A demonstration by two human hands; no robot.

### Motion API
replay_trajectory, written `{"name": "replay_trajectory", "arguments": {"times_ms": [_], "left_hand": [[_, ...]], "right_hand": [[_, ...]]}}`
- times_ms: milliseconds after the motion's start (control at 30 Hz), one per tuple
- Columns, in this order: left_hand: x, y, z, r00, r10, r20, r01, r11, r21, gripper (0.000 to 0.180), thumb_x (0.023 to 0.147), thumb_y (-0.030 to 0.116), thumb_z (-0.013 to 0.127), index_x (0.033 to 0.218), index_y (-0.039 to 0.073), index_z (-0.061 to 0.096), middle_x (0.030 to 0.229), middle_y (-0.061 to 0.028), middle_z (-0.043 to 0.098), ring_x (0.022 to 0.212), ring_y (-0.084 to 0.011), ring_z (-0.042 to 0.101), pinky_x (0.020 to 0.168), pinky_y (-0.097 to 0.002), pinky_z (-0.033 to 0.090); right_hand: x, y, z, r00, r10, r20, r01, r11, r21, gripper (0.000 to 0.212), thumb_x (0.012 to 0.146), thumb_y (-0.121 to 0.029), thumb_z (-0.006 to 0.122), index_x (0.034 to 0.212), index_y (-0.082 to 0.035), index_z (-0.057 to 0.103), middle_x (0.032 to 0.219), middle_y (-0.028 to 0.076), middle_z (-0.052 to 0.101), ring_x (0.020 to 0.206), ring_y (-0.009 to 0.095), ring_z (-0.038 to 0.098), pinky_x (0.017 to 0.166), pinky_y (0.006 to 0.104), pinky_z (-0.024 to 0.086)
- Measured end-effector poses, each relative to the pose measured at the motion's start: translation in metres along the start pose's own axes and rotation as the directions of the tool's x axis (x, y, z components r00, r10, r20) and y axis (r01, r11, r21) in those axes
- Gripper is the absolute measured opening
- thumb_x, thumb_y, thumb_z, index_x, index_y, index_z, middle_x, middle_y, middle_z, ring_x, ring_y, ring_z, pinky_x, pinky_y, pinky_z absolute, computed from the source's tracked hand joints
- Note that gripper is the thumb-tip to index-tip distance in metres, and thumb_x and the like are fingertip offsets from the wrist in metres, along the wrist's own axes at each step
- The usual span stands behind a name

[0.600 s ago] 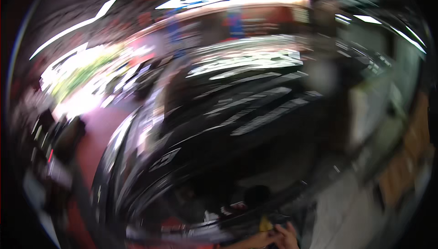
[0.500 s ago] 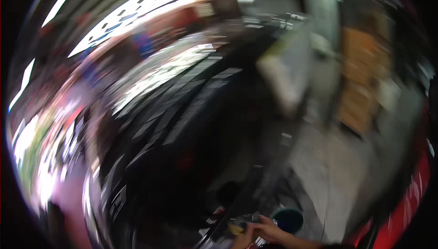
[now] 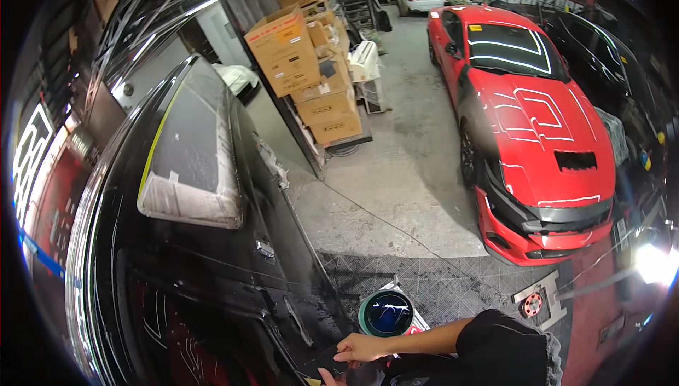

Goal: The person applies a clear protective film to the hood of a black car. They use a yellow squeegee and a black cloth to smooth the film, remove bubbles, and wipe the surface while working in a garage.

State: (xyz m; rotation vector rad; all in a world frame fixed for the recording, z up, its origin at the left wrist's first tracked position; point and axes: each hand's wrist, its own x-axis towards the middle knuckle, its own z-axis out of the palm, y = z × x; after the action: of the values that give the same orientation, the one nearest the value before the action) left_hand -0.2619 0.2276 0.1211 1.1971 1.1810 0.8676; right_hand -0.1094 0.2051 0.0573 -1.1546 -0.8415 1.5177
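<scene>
My right hand (image 3: pixel 359 348) reaches in near the lower edge, its fingers curled together. What is in them, if anything, I cannot make out. Just below it, my left hand (image 3: pixel 328 377) shows only in part, cut off by the picture's edge. Both hands are close together beside the black car (image 3: pixel 272 273), near its door handle (image 3: pixel 298 321). A small yellow piece (image 3: pixel 312 382) lies by the left hand. To the right of the car stands a teal-rimmed bucket (image 3: pixel 363 317) with dark liquid in it.
Whitish film, edged with yellow tape, covers a car window (image 3: pixel 191 166). Stacked cardboard boxes (image 3: pixel 322 103) stand beyond. A red car (image 3: pixel 530 124) is parked to the right. A thin cable (image 3: pixel 382 217) crosses the floor. A red round part (image 3: pixel 532 304) lies on a pale tray.
My view has swung right and steadied from a blur, bringing the red car and the boxes into plain sight. My hands remain close together at the lower edge.
</scene>
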Motion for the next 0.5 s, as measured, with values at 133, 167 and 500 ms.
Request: {"name": "replay_trajectory", "arguments": {"times_ms": [133, 167, 500], "left_hand": [[0.009, 0.002, -0.005, 0.999, -0.025, 0.033, 0.028, 0.995, -0.095, 0.059, 0.099, 0.030, 0.061, 0.141, -0.007, 0.041, 0.129, -0.0201, 0.057, 0.106, -0.0300, 0.058, 0.090, -0.0360, 0.050], [0.013, 0.001, -0.006, 0.994, 0.096, 0.056, -0.100, 0.992, 0.082, 0.059, 0.098, 0.029, 0.062, 0.141, -0.007, 0.042, 0.125, -0.0198, 0.060, 0.104, -0.0292, 0.060, 0.088, -0.0366, 0.051], [0.021, 0.006, -0.018, 0.921, 0.038, 0.388, -0.264, 0.794, 0.548, 0.049, 0.093, 0.022, 0.070, 0.129, -0.007, 0.057, 0.092, -0.0121, 0.071, 0.080, -0.0152, 0.055, 0.068, -0.0307, 0.048]], "right_hand": [[0.002, 0.004, -0.002, 0.999, -0.034, -0.004, 0.033, 0.998, -0.059, 0.037, 0.099, -0.038, 0.061, 0.089, -0.003, 0.062, 0.079, 0.005, 0.066, 0.075, 0.013, 0.067, 0.070, 0.0267, 0.054], [0.000, 0.002, -0.002, 0.973, -0.192, -0.130, 0.159, 0.961, -0.227, 0.037, 0.097, -0.040, 0.063, 0.095, -0.002, 0.063, 0.082, 0.006, 0.066, 0.081, 0.015, 0.067, 0.073, 0.0285, 0.054], [-0.027, -0.020, -0.018, 0.953, -0.303, -0.008, 0.250, 0.801, -0.544, 0.030, 0.088, -0.032, 0.067, 0.097, -0.003, 0.068, 0.092, 0.015, 0.071, 0.090, 0.030, 0.069, 0.079, 0.0390, 0.052]]}}
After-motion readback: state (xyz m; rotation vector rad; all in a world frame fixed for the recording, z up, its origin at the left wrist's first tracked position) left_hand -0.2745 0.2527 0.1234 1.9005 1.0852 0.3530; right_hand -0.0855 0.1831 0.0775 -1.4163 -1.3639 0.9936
